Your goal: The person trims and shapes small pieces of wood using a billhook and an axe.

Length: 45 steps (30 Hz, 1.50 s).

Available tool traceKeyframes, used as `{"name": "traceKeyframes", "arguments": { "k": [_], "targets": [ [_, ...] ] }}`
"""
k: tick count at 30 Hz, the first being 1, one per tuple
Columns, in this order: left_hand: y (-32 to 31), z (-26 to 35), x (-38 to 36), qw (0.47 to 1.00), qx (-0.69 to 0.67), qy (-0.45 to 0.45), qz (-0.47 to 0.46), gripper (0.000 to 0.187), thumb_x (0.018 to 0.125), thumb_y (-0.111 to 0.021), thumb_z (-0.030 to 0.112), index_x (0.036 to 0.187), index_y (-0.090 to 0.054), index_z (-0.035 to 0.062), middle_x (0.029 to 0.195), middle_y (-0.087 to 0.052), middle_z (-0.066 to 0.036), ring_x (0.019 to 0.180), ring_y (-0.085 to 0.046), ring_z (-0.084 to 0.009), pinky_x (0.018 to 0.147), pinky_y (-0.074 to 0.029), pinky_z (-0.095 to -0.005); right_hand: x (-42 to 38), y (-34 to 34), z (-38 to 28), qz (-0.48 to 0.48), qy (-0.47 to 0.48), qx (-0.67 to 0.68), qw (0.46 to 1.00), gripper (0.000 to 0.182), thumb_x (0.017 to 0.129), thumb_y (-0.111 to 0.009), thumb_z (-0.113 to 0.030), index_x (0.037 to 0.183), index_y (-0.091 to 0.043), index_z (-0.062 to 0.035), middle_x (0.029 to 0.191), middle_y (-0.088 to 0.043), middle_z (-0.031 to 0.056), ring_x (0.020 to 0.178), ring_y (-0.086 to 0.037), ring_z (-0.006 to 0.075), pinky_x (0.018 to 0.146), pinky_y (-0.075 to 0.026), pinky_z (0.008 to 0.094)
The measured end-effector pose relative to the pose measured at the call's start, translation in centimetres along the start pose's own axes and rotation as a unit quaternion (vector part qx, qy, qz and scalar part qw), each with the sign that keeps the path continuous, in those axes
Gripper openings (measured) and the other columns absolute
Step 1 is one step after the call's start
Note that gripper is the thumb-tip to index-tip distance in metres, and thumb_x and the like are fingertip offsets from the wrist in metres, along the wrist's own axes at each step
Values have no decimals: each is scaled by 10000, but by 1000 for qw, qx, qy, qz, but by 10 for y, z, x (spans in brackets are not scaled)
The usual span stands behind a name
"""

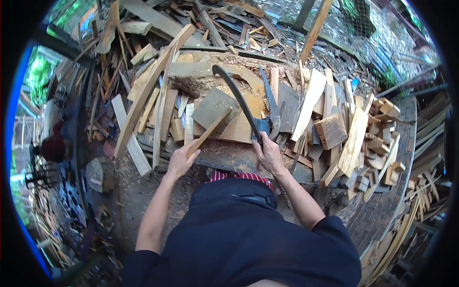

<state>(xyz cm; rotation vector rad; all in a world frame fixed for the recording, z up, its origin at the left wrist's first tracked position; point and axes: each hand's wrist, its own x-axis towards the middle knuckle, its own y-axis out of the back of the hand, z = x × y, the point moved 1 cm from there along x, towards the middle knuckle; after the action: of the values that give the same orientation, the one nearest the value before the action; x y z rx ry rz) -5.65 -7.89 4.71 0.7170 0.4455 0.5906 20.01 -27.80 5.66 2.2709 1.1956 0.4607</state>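
Observation:
My left hand (180, 162) is closed around the lower end of a flat wooden stick (213, 127), which slants up to the right. My right hand (269, 155) grips a machete (237, 94); its long dark blade rises up and to the left and curves at the tip. The two tools are apart, the blade passing to the right of the stick's upper end. Beneath them lies a grey square wooden block (213, 107) on the workbench (222, 159). Just beyond my right hand, a hand saw (269, 93) rests on the bench.
Cut wood blocks (331, 130) and boards crowd the right side. Long curved planks (148, 98) lean at the left. A heap of scrap wood (229, 24) covers the back. A log stump (100, 174) stands on the ground at left.

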Motion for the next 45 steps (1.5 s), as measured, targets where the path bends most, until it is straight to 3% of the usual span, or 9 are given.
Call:
{"name": "traceKeyframes", "arguments": {
  "k": [6, 9, 13, 28, 29, 32, 38, 43, 45],
  "targets": [
    [1, 4, 3, 996, -27, 70, -53, 438, 926, -641, 302, 1303, -597, 81, 1070, -694, -205, 1004, -675, -364, 858, -527, -388, -1, 3, -7, -26, -45, 13, 999, 255, 987, -534, -250, 1160, -536, -64, 851, -654, 252, 812, -646, 446, 664, -510, 500],
    [0, 5, 5, 999, -23, -21, 13, 430, 922, -642, 277, 1295, -598, 68, 1076, -688, -218, 1006, -673, -367, 841, -526, -393, -1, 6, -12, -38, -32, 19, 999, 452, 993, -503, -205, 1439, -437, -173, 891, -663, 240, 820, -649, 433, 709, -518, 488],
    [0, 4, 10, 999, -38, 19, -6, 424, 924, -631, 283, 1283, -602, 60, 1087, -684, -222, 1011, -668, -372, 845, -524, -395, 3, 9, -13, -37, -17, 29, 999, 522, 994, -486, -182, 1501, -369, -223, 989, -664, 238, 825, -653, 424, 718, -517, 484],
    [0, 2, 12, 999, -21, 16, -19, 398, 922, -642, 270, 1251, -613, 48, 778, -629, -285, 784, -657, -439, 657, -509, -435, 31, 29, -50, 8, 14, 47, 999, 514, 984, -520, -133, 1473, -436, -270, 723, -579, 166, 615, -606, 328, 586, -477, 423],
    [-2, -1, 12, 1000, -5, -5, -20, 356, 954, -602, 241, 1245, -604, 36, 694, -625, -182, 640, -665, -286, 620, -495, -363, 35, 35, -60, 38, 42, 89, 994, 511, 972, -538, -99, 1453, -471, -260, 717, -561, 169, 591, -585, 303, 579, -467, 400],
    [1, 6, 12, 999, -22, 22, -22, 397, 924, -641, 264, 1253, -609, 44, 769, -621, -291, 787, -658, -438, 649, -506, -429, 42, 45, -79, 90, 102, 110, 985, 517, 965, -547, -82, 1449, -480, -252, 727, -557, 174, 601, -586, 292, 583, -470, 387],
    [1, 2, 15, 1000, 3, 15, -21, 394, 927, -637, 277, 1238, -619, 35, 847, -663, -284, 834, -670, -426, 701, -533, -430, 31, 9, -26, -10, 23, -129, 991, 496, 998, -478, -202, 1465, -417, -357, 690, -625, 175, 546, -613, 383, 554, -464, 493],
    [-1, 2, 17, 999, 7, -34, 9, 357, 945, -616, 263, 1199, -610, 12, 719, -629, -210, 662, -664, -340, 626, -491, -385, 44, 23, -43, -52, -95, 216, 970, 477, 1017, -466, -166, 1483, -428, -257, 658, -572, 144, 503, -534, 185, 537, -469, 355],
    [3, 9, 15, 999, -22, 29, -39, 406, 929, -634, 272, 1281, -593, 73, 901, -671, -272, 885, -660, -432, 732, -533, -443, 47, 37, -62, 1, -58, 208, 976, 475, 1013, -476, -147, 1478, -439, -233, 659, -555, 129, 523, -493, 153, 537, -455, 327]
  ]
}}
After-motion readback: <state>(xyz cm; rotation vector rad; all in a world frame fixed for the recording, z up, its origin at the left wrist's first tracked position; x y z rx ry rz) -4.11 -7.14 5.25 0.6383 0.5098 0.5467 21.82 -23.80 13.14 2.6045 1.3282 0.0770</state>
